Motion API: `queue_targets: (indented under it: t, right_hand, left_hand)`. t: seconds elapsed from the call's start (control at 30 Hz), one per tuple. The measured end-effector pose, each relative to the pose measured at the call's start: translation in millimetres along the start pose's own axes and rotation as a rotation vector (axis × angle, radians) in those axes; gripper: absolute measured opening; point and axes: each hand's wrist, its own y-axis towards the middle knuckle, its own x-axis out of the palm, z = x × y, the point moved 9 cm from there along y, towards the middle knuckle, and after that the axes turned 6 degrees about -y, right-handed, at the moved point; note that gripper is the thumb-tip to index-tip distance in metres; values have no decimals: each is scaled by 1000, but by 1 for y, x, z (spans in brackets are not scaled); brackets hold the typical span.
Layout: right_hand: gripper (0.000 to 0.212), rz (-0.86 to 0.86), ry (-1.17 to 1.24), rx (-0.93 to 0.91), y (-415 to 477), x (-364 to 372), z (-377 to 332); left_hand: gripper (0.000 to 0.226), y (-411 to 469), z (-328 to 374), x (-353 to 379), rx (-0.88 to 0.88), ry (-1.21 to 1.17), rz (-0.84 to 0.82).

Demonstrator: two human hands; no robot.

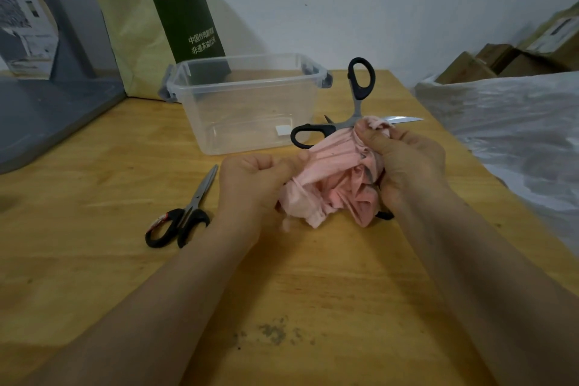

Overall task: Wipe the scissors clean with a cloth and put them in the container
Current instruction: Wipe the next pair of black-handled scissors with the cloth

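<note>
- Two hands share one crumpled pink cloth (332, 178) over the wooden table (282, 285): left hand (250, 180) clenches a fold, right hand (407, 160) pinches it round the open black-handled scissors (358, 103).
- Smaller shut black-handled scissors (185, 216) lie left.
- Clear plastic container (244, 103) stands just beyond.

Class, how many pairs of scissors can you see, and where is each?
2. One open pair is held in the pink cloth before the container; one closed pair lies on the table left of the left hand. The cloth may hide more.
</note>
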Motion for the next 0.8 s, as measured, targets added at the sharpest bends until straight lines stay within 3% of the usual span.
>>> queue_targets:
  t: [0.23, 0.37, 0.47, 0.57, 0.67, 0.8]
  right_hand:
    - [17, -34, -71, -47, -1, 6, 0]
    - [21, -22, -93, -48, 2, 2, 0]
    - [22, -10, -91, -51, 4, -1, -1]
    - [20, -6, -100, -59, 6, -2, -1]
    - [25, -22, -106, -51, 7, 0, 0]
    - [48, -81, -123, -35, 4, 4, 1]
  left_hand:
    - [54, -5, 24, -5, 222, 216, 25]
    - [16, -1, 14, 7, 59, 43, -122]
    - [12, -4, 10, 15, 7, -3, -197]
    - [5, -2, 13, 7, 11, -18, -126]
    - [17, 0, 15, -2, 27, 5, -46]
    - [46, 0, 29, -16, 165, 146, 114]
